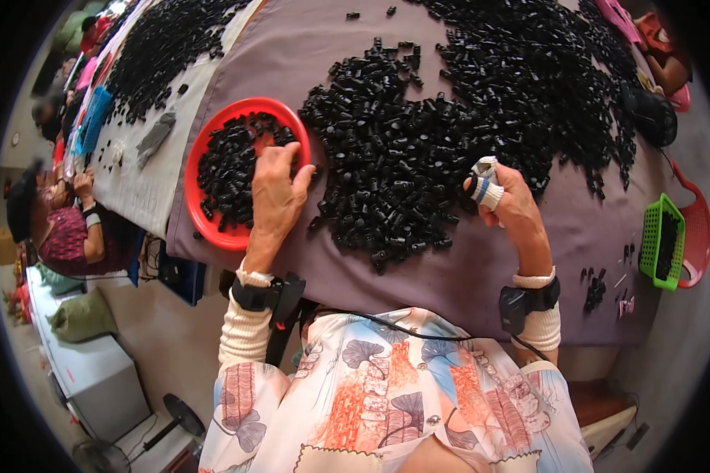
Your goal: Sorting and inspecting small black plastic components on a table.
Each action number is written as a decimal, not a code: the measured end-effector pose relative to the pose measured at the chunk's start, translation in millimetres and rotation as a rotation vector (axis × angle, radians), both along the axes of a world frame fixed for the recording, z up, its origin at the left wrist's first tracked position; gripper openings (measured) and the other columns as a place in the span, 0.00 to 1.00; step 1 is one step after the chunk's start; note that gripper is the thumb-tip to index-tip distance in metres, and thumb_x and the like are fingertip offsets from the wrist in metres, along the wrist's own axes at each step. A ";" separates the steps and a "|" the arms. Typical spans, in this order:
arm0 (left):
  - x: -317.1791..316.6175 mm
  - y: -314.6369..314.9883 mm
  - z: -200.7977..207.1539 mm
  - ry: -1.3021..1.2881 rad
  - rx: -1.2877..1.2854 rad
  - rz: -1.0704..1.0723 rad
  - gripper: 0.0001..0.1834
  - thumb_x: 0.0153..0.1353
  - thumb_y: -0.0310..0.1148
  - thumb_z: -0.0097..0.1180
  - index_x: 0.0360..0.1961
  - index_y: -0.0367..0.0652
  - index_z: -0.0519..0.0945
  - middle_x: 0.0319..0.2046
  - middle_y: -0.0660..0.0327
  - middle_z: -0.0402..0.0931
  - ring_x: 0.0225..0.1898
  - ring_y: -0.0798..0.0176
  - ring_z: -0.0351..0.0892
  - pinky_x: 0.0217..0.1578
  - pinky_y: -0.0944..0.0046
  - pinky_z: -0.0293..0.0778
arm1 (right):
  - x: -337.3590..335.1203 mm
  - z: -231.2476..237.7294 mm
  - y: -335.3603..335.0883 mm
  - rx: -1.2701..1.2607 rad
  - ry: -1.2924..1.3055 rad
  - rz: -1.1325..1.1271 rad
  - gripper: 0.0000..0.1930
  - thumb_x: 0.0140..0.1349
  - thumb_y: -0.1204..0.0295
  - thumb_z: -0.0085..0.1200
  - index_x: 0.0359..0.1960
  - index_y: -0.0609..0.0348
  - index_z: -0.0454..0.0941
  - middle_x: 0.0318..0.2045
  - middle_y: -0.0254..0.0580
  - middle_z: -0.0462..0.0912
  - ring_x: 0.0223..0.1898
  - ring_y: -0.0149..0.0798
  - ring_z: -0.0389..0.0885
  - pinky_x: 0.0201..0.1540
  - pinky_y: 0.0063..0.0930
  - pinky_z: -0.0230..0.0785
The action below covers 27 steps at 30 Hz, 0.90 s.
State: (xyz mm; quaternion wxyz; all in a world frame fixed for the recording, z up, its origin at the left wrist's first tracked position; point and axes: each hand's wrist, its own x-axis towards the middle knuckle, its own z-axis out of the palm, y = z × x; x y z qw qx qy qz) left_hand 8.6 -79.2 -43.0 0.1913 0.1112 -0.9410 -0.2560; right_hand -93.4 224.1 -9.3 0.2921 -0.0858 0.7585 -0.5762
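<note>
My left hand [278,191] is over the right side of a round red basin [192,188]. Its thumb stands apart from the bent fingers, and nothing shows in its grasp. Small black cylindrical plastic parts [233,169] lie heaped in the basin. My right hand [513,203] is at the lower right of a big pile of the same black parts [394,181] on the cloth. White cloth covers [487,189] wrap some of its fingers. They are pinched together on a small black part, mostly hidden by the fingertips.
A purple-grey cloth [292,272] covers the table. More black parts [521,71] spread towards the far right. A green basket [652,240] and a red basket [698,236] stand at the right edge. Another person [71,236] sits at the left by a second table.
</note>
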 end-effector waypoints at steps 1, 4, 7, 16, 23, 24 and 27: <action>-2.7 4.4 8.2 0.091 -0.039 -0.003 0.20 0.50 0.33 0.60 0.43 0.35 0.73 0.34 0.50 0.71 0.39 0.48 0.71 0.41 0.55 0.68 | -2.6 -1.7 6.6 0.010 -0.008 -0.042 0.08 0.55 0.68 0.53 0.30 0.59 0.77 0.11 0.28 0.68 0.10 0.21 0.63 0.14 0.17 0.54; -23.2 24.8 24.7 0.113 0.077 -0.079 0.25 0.53 0.37 0.60 0.49 0.35 0.71 0.42 0.48 0.71 0.45 0.46 0.70 0.47 0.57 0.66 | -15.4 0.2 21.2 -0.007 0.051 -0.114 0.07 0.56 0.70 0.50 0.32 0.58 0.78 0.12 0.28 0.69 0.10 0.21 0.63 0.12 0.16 0.53; -61.1 30.4 15.3 0.140 0.156 -0.141 0.28 0.55 0.43 0.58 0.52 0.35 0.69 0.47 0.47 0.70 0.50 0.46 0.68 0.51 0.56 0.64 | -32.2 8.3 40.9 -0.001 0.198 -0.204 0.10 0.58 0.72 0.44 0.36 0.57 0.78 0.17 0.30 0.72 0.10 0.20 0.63 0.12 0.13 0.55; -123.6 17.1 -38.1 0.025 -0.055 0.007 0.34 0.58 0.60 0.44 0.52 0.41 0.72 0.52 0.50 0.69 0.55 0.47 0.64 0.55 0.52 0.58 | -47.6 -26.9 63.0 0.317 0.490 -0.266 0.10 0.57 0.71 0.46 0.37 0.60 0.78 0.26 0.44 0.82 0.28 0.38 0.80 0.34 0.27 0.69; -115.7 85.4 -43.0 0.147 0.002 -0.174 0.29 0.56 0.55 0.51 0.49 0.43 0.75 0.50 0.46 0.70 0.53 0.47 0.66 0.55 0.50 0.57 | -44.8 -38.7 34.2 0.354 0.668 -0.196 0.09 0.55 0.68 0.50 0.33 0.57 0.77 0.27 0.51 0.80 0.30 0.54 0.78 0.33 0.36 0.68; -114.9 97.8 -42.0 0.149 0.025 -0.184 0.28 0.55 0.54 0.52 0.49 0.43 0.74 0.49 0.47 0.70 0.53 0.46 0.65 0.55 0.50 0.56 | -44.7 -41.0 34.1 0.352 0.673 -0.194 0.09 0.55 0.68 0.50 0.33 0.57 0.77 0.27 0.51 0.80 0.30 0.54 0.78 0.33 0.36 0.68; -110.1 124.3 -34.0 0.153 0.060 -0.190 0.26 0.57 0.51 0.53 0.49 0.42 0.74 0.49 0.47 0.69 0.53 0.47 0.64 0.55 0.54 0.59 | -41.2 -44.3 40.7 0.335 0.670 -0.241 0.09 0.55 0.67 0.51 0.34 0.57 0.78 0.26 0.51 0.80 0.28 0.50 0.79 0.32 0.34 0.68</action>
